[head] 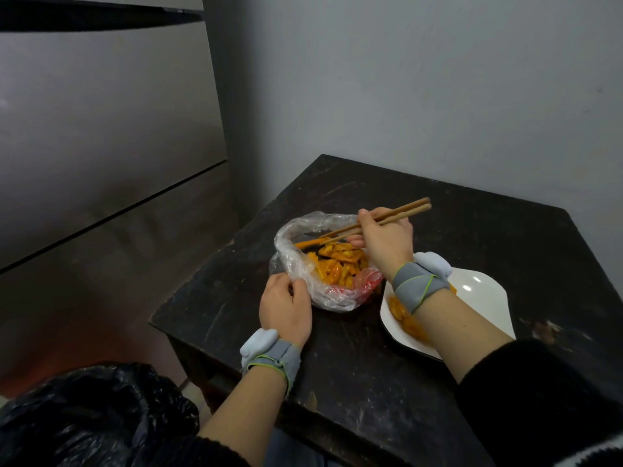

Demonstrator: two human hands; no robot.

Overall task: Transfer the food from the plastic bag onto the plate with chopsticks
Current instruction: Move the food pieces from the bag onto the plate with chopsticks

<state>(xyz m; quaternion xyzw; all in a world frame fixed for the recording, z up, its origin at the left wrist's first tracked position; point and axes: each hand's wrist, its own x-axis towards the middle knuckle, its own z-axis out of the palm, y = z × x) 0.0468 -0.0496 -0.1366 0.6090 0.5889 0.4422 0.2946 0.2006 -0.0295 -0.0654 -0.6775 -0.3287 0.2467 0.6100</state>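
right hand (384, 242) pinches chopsticks (394, 215) | tips in food (340, 264): soft, slippery, take mid-strip | left hand (285, 306) grips plastic bag (296, 261) rim, limp

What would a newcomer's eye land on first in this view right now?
The bright orange food pieces in the crumpled clear plastic bag, at the middle of the dark scuffed wooden table. The right hand holds brown wooden chopsticks with their tips in it, while the left hand grips the bag's near rim. Right of it, a glossy white plate already bears a few orange pieces.
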